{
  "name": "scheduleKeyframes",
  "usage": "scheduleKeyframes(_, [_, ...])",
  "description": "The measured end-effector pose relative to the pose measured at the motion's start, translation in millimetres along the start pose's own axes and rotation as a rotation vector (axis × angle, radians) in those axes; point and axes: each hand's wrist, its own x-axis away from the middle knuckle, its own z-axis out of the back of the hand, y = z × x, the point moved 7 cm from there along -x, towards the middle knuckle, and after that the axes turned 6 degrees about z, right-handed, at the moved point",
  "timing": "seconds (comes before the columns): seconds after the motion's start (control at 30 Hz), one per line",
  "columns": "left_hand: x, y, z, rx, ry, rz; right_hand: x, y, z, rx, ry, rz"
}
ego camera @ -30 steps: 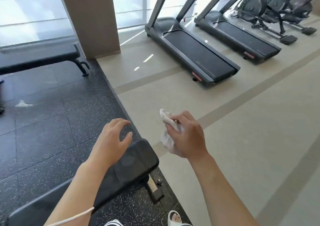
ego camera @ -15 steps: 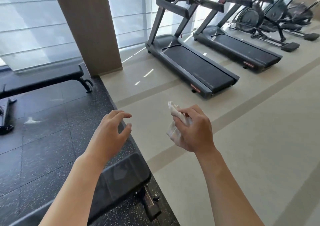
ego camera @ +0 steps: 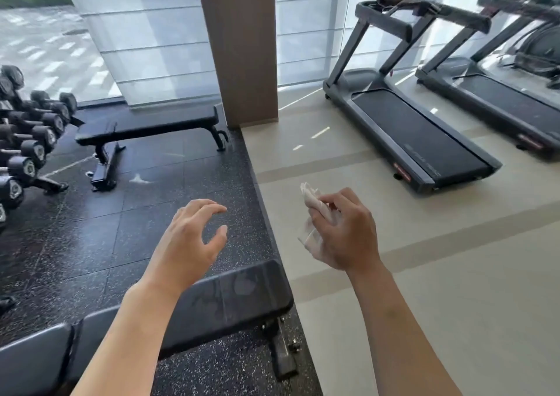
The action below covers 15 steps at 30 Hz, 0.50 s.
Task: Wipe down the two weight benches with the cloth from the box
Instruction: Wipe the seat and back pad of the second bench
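Two black padded weight benches show: the near bench [ego camera: 230, 292] at six o'clock under the forearms, its pad smeared with damp marks, and the far bench [ego camera: 145, 126] at ten o'clock beside the brown pillar [ego camera: 242, 47]. Right hand [ego camera: 345, 232] grips a crumpled white cloth [ego camera: 312, 201] above the beige floor. Left hand [ego camera: 188, 241] hovers with fingers spread and loosely curled, holding nothing. Grey treadmills [ego camera: 418, 135] stand at two o'clock.

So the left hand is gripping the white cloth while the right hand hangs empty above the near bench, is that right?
Not quite: the hands are swapped. In the head view the right hand grips the white cloth, and the left hand hangs empty above the near bench.
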Motion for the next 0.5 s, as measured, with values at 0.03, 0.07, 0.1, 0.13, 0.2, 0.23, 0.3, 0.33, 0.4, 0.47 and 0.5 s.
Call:
scheduleKeyframes(0.03, [6.1, -7.7, 10.3, -0.006, 0.017, 0.012, -0.1, -9.6, -6.4, -0.011, -0.008, 0.005])
scheduleKeyframes(0.07, [12.6, -15.7, 20.7, -0.011, 0.032, 0.022, 0.1, -20.2, -13.1, -0.016, -0.017, 0.014])
scheduleKeyframes(0.1, [19.2, -24.2, 31.0, -0.015, 0.046, 0.031, 0.7, -31.7, -20.2, -0.016, -0.026, 0.03])
scheduleKeyframes(0.13, [26.7, -34.0, 42.2, -0.017, 0.061, 0.042, 1.4, -44.6, -28.3, -0.019, -0.035, 0.048])
scheduleKeyframes(0.2, [45.5, -57.4, 67.5, -0.019, 0.09, 0.07, 5.1, -75.4, -47.4, -0.039, -0.049, 0.088])
scheduleKeyframes(0.23, [56.5, -70.9, 80.7, -0.022, 0.106, 0.083, 8.0, -92.4, -58.5, -0.052, -0.056, 0.106])
scheduleKeyframes(0.3, [81.3, -100.8, 108.6, -0.031, 0.137, 0.113, 16.4, -128.7, -84.2, -0.072, -0.079, 0.135])
scheduleKeyframes(0.33, [94.6, -117.1, 123.6, -0.034, 0.152, 0.131, 21.8, -147.8, -98.2, -0.08, -0.094, 0.147])
scheduleKeyframes(0.4, [123.7, -150.9, 155.4, -0.041, 0.192, 0.167, 35.1, -187.9, -127.2, -0.1, -0.133, 0.178])
scheduleKeyframes(0.47, [152.4, -183.9, 188.2, -0.048, 0.241, 0.2, 49.7, -230.3, -156.5, -0.122, -0.177, 0.227])
scheduleKeyframes(0.5, [166.4, -199.3, 204.5, -0.051, 0.263, 0.214, 57.0, -251.4, -170.8, -0.132, -0.197, 0.25])
